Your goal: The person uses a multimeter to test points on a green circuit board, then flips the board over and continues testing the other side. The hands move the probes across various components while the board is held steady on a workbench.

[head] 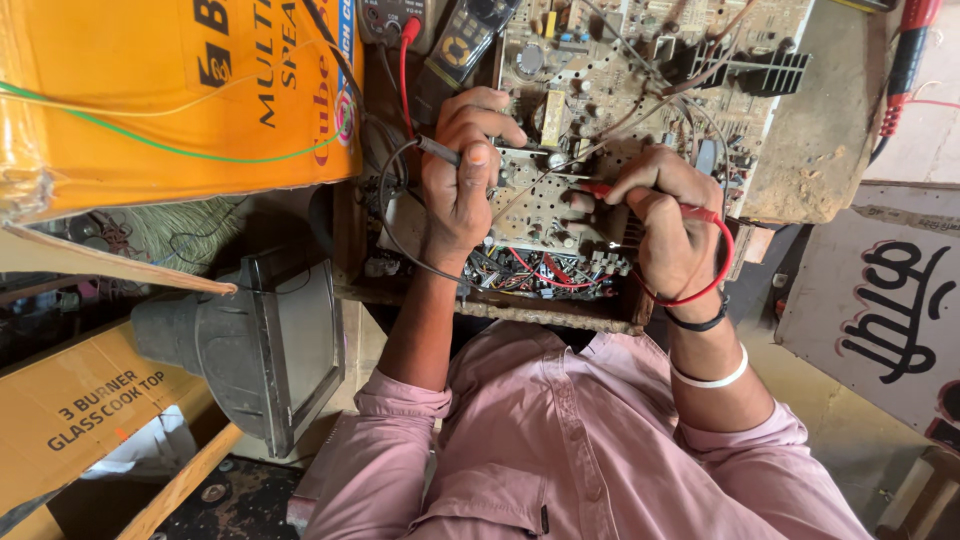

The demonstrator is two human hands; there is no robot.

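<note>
While both hands hover over the circuit board, each one is closed tight around a thin tester stick. The left hand pinches the black probe between thumb and fingers, and its tip points at the middle of the board. The right hand is curled shut around the red probe, and that tip touches the board just beside the other one — the two tips sit near each other.

A red wire loops from the red probe around the right hand. The black wire bends down past the left wrist.

Above the left hand, a multimeter lies at the top edge of the board, with a red plug stuck in near it.

To the left sits an orange cardboard box, and below it an old grey picture tube — both well apart from the hands. The person wears a pink shirt.
</note>
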